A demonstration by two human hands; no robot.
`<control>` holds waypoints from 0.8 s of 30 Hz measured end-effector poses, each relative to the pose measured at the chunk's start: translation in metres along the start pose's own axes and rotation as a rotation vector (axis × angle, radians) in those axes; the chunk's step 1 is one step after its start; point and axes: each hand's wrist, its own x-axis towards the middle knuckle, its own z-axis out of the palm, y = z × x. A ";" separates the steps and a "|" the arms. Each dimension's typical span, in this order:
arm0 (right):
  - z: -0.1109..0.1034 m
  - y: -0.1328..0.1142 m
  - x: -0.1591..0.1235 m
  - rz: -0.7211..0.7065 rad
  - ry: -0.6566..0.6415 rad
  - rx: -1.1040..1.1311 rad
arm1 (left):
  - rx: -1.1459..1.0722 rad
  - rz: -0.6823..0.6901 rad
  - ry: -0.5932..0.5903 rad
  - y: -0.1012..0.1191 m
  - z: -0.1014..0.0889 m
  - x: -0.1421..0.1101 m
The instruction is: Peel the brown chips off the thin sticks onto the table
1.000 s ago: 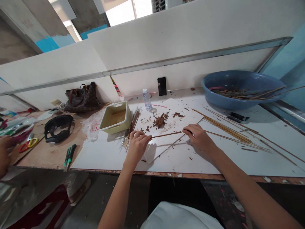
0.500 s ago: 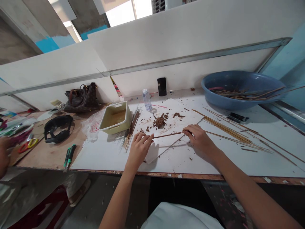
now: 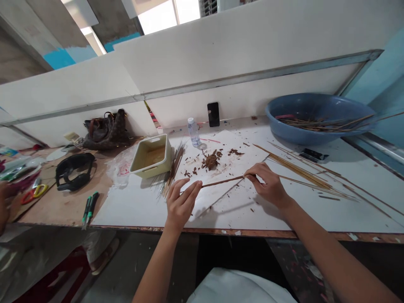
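Between my two hands stretches a thin brown-coated stick, just above the white board. My left hand is closed on its left end, with some fingers raised. The right end is pinched by the fingertips of my right hand. Behind the stick lies a lump of brown paste with crumbs scattered about it. Thin bare sticks lie in a bundle to the right of my right hand. Left of the paste is a bunch of brown coated sticks.
A green tub of brownish liquid, a water bottle and an upright phone stand behind. At right is a blue basin with sticks. Cutters, scissors and another person's hand are at left.
The stick and both hands have risen slightly off the board. My left hand has turned, its fingers more spread. The camera view has shifted a little.
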 end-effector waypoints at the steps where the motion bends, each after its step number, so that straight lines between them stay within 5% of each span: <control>1: 0.000 0.000 0.000 -0.016 0.012 0.005 | 0.002 0.008 0.003 0.001 -0.001 0.002; 24: 0.001 0.003 -0.001 -0.075 -0.039 -0.067 | -0.113 -0.052 -0.157 -0.002 -0.010 0.010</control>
